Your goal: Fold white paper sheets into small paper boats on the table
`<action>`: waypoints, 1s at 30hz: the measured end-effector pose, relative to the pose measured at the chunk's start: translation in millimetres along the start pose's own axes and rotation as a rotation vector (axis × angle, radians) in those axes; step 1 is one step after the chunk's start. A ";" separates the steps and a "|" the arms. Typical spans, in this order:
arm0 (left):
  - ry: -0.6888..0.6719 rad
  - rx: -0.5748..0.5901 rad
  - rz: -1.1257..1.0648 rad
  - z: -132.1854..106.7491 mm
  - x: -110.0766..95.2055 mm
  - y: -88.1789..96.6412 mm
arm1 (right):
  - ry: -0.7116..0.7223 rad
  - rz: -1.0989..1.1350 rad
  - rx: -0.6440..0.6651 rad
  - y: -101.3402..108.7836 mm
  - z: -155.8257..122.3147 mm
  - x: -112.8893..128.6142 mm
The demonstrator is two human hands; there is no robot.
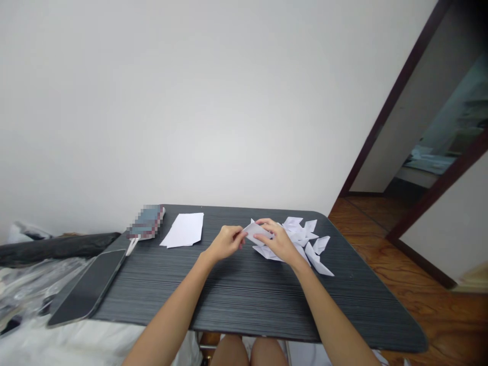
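Observation:
A folded piece of white paper (pixel 256 230) is held up over the dark table between both hands. My left hand (pixel 229 241) pinches its left corner with closed fingers. On the other side, my right hand (pixel 276 239) grips the paper between thumb and fingers. Just behind and to the right of that hand lies a heap of folded white paper pieces (pixel 297 231), partly hidden by the hand. One long folded piece (pixel 317 262) rests at the near side of the heap. To the left is a stack of flat white sheets (pixel 185 230).
The dark wood-grain table (pixel 259 300) stands against a white wall (pixel 229 112). At its left edge lie a dark tablet-like device (pixel 89 287) and a blurred-out item (pixel 148 221) with a white strap. Plastic-wrapped things (pixel 30 284) sit beyond that edge; a doorway opens at right.

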State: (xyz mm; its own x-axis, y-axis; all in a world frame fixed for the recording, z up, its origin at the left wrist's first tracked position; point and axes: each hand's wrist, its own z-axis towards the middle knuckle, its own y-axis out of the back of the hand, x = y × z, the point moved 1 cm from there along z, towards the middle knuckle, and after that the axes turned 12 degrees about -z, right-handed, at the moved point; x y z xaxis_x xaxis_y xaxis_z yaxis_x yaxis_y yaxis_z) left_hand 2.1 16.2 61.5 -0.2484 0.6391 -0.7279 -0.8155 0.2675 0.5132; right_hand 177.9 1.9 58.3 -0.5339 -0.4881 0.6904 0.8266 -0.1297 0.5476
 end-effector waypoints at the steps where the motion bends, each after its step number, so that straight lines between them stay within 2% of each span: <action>1: 0.037 0.011 -0.079 0.5 -0.5 -1.2 | 0.016 -0.002 0.023 -0.1 -0.2 1.4; 4: 0.151 0.019 -0.342 2.7 0.6 -3.6 | -0.006 0.074 0.080 0.3 -0.7 3.8; 7: 0.222 0.011 -0.625 5.4 1.6 -3.1 | -0.103 0.258 0.170 1.0 -1.4 3.1; 10: 0.254 0.013 -0.772 6.6 1.0 -1.2 | -0.178 0.415 0.213 1.1 -2.1 0.2; 18: 0.311 -0.051 -0.921 6.5 -0.5 -2.5 | -0.229 0.548 0.181 -1.6 -1.3 -2.2; 22: 0.369 -0.061 -0.909 7.0 -1.5 -4.1 | -0.221 0.567 0.186 -1.7 -1.2 -1.0; 30: 0.375 -0.038 -0.886 5.9 -3.6 -2.3 | -0.197 0.646 0.226 -3.4 -2.2 -2.5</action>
State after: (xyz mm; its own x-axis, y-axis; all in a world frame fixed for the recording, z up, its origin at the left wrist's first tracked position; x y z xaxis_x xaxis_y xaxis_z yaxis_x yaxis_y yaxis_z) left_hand 7.9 17.5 65.6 0.3204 -0.0576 -0.9455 -0.8021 0.5145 -0.3031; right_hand 176.7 1.7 53.7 0.0106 -0.2396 0.9708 0.9429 0.3255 0.0700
